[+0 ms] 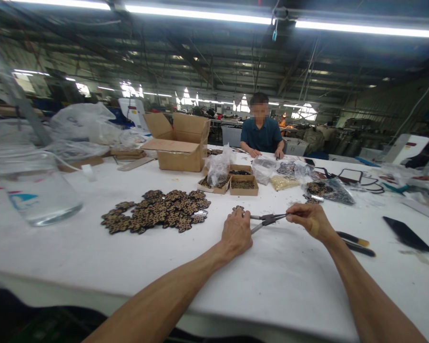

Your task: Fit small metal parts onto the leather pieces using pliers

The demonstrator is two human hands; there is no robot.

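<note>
My left hand (237, 232) rests on the white table (93, 252), fingers curled round a small leopard-print piece (238, 208) at its fingertips. My right hand (308, 220) is closed on the handles of thin metal pliers (268, 220), whose jaws point left toward my left hand. A pile of several leopard-print flower-shaped pieces (157, 216) lies on the table to the left of my left hand.
A clear plastic jar (32, 186) stands at the left. An open cardboard box (180, 143), small trays (243, 185) and plastic bags sit behind. Black-handled tools (355, 243) and a dark phone (407, 234) lie at right. A person in a dark shirt (261, 136) works opposite.
</note>
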